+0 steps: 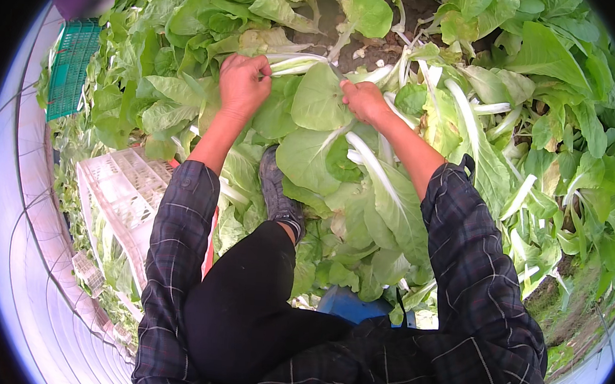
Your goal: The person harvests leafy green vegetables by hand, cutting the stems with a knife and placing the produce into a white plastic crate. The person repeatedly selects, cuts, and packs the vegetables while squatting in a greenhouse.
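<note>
My left hand is curled around a leafy green vegetable, at the left end of its white stalks. My right hand grips a knife, whose narrow grey blade points up and left to the root end of those stalks. The handle is hidden in my fist. A broad round leaf hangs between both hands and covers part of the view below the blade. Bare soil with small pale cut pieces lies just beyond the knife.
Cut leaves with thick white stalks lie around my shoe. Standing greens fill the right and far side. At left are a white plastic crate and a green crate. Something blue sits beneath me.
</note>
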### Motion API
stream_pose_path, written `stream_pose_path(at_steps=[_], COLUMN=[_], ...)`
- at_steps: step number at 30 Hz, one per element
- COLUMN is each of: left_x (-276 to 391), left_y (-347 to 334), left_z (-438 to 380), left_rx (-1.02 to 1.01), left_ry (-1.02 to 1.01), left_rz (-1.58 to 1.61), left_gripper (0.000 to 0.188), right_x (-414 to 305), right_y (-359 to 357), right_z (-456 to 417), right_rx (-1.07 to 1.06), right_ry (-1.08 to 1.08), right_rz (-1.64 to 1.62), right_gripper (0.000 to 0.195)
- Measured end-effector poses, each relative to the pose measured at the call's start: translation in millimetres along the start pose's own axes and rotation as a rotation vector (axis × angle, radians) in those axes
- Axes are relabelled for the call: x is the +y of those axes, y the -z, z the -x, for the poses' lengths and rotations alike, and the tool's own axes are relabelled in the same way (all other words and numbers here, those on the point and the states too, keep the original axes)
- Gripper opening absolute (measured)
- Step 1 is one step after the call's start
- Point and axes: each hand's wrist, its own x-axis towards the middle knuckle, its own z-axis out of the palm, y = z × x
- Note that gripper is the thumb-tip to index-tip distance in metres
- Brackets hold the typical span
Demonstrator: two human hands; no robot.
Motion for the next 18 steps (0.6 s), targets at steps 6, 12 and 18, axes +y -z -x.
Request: stream_pose_path(at_steps=[6,12,18], left_x=[48,80,98], left_y=[52,59,46], left_z=[19,32,49], left_rx=[0.217,0.159,0.008], left_ry=[-0.325,-0.517,-0.313], left_rz=[-0.002,-0.028,-0.054], left_gripper=[0.013,0.017,0.051], right_x=[-3,-8,-10], right_y=[-2,0,-2], right_z=[51,77,98], right_rx=[0.059,-0.026,-0.028], right_ry=[0.092,0.061,0.16], right_rz=[-0.663,-1.072,-1.19], right_gripper=[0.047,0.038,0.027])
